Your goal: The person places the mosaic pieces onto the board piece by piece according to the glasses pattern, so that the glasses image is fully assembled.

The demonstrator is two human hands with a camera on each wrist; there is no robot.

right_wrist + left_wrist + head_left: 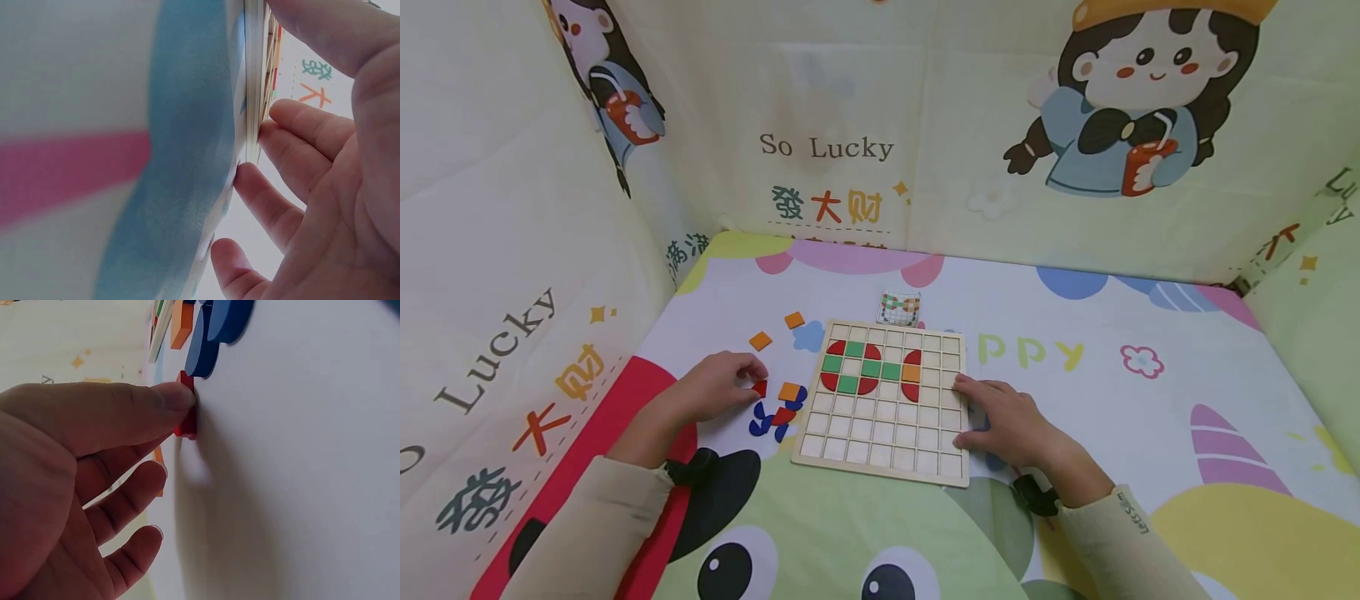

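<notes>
My left hand (718, 387) pinches a small red piece (760, 388) between thumb and forefinger, low over the table left of the board. In the left wrist view this red piece (185, 427) is partly behind the thumb; its full shape is hidden. A wooden grid board (880, 432) lies in the middle, with red and green pieces and one orange square (912, 373) in its upper cells. My right hand (1011, 425) touches the board's right edge with thumb and fingertips. In the right wrist view its fingers (272, 206) spread loosely beside the board's side (251, 81).
Beside the board's left edge lie several blue pieces (760, 427), a red piece (784, 416) and an orange square (789, 392). Two more orange squares (761, 341) are farther back. A small pattern card (898, 308) lies behind the board. Printed cloth walls (955, 150) enclose the table.
</notes>
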